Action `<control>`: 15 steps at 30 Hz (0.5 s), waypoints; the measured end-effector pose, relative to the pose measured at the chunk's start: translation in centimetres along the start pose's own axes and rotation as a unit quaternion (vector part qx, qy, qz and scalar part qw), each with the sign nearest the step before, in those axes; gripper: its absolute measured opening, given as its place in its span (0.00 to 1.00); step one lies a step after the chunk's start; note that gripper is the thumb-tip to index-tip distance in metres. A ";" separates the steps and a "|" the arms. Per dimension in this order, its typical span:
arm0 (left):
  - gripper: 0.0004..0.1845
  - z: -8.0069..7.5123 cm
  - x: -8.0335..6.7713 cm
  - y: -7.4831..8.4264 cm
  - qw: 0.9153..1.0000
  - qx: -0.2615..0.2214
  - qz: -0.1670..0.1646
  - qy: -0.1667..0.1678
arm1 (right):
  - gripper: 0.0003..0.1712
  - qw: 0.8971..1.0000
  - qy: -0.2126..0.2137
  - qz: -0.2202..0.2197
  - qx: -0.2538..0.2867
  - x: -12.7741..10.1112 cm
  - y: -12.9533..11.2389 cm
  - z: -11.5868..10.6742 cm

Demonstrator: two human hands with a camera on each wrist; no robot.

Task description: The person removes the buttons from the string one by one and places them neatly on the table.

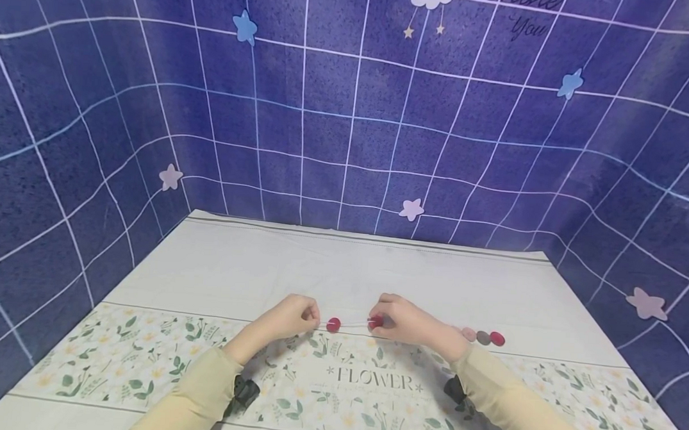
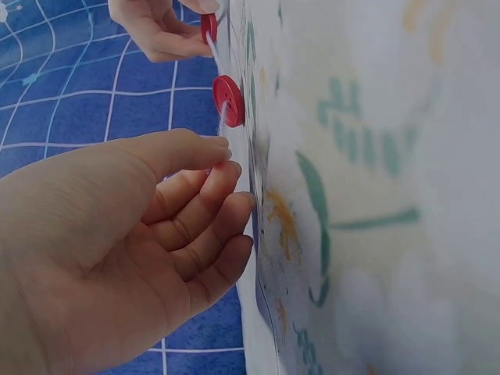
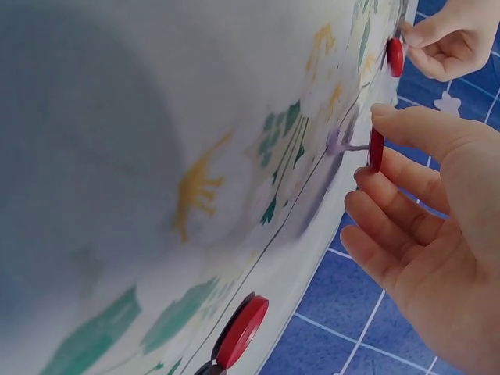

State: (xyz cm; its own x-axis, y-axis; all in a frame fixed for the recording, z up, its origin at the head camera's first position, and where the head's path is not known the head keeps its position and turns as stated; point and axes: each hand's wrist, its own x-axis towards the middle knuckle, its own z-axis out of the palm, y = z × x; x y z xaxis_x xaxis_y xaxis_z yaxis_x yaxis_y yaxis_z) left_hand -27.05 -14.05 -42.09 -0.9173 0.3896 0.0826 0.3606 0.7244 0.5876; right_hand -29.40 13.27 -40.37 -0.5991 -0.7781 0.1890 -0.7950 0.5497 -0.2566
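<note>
Two hands work a thin white thread point(image 1: 351, 322) above a counter point(image 1: 376, 274) covered by a flowered cloth point(image 1: 142, 354). The left hand point(image 1: 294, 317) pinches one end of the thread between thumb and forefinger, its other fingers curled loosely beneath; in the left wrist view the left hand point(image 2: 133, 234) shows this pinch just below a red button point(image 2: 228, 100) strung on the thread. In the head view that same red button point(image 1: 332, 324) hangs on the thread between the two hands, just beside the left fingertips and apart from the right ones. The right hand point(image 1: 406, 321) pinches a second red button point(image 1: 376, 321) between thumb and forefinger; the right wrist view shows the right hand point(image 3: 437, 211) gripping this button point(image 3: 376, 150) edge-on, with the thread leaving its face toward the cloth. Behind the right hand, three loose buttons lie in a row on the cloth: a pink button point(image 1: 469, 333), a grey button point(image 1: 483, 337) and a dark red button point(image 1: 497, 338), each touching or nearly touching its neighbour. A blue grid-patterned backdrop point(image 1: 349, 112) with star shapes surrounds the counter.
</note>
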 end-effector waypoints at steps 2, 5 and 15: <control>0.03 0.0 0.0 0.0 1.000 0.000 -0.001 0.000 | 0.13 1.000 0.000 0.001 0.000 -0.1 0.1 0.0; 0.03 0.0 0.0 0.1 1.000 0.003 -0.001 0.001 | 0.13 1.000 -0.001 0.005 0.000 -0.2 0.1 -0.1; 0.03 0.0 -0.1 0.2 1.000 -0.001 0.002 0.002 | 0.13 1.000 0.001 0.006 -0.006 -0.6 0.4 -0.2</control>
State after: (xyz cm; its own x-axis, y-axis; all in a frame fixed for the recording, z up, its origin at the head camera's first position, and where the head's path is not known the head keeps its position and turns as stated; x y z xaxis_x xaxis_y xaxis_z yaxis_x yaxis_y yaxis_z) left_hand -26.91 -13.97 -41.96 -0.9166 0.3900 0.0882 0.3637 0.7212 0.5896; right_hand -29.39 14.01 -40.35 -0.6096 -0.7701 0.1880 -0.7882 0.5635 -0.2474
